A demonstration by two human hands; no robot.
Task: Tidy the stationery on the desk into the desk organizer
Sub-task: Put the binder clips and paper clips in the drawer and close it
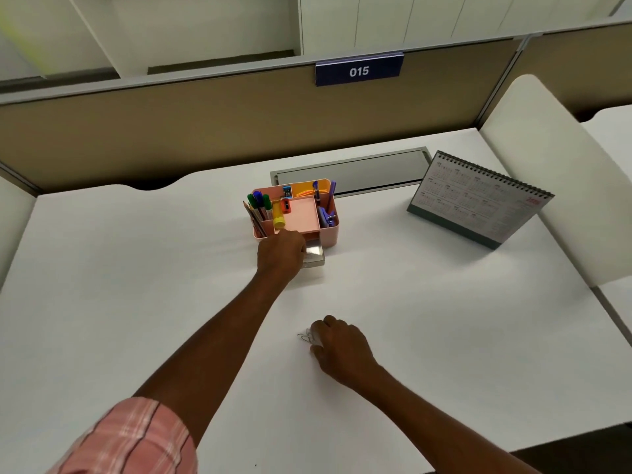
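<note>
Fingers of the right hand [342,350] curl down onto some paper clips [306,336], partly hiding them. At 12 o'clock, the left hand [280,254] holds the small drawer [314,256] of the pink organizer [328,230]; its fingers are hidden.

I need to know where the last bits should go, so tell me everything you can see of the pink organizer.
The organizer is a pink, plastic-looking box standing upright on the white desk, near the back. Open compartments hold markers and pencils at its left, a yellow glue stick, and purple pens at its right; the middle tray is bare. A small clear drawer is pulled out in front, the left hand on it.
</note>
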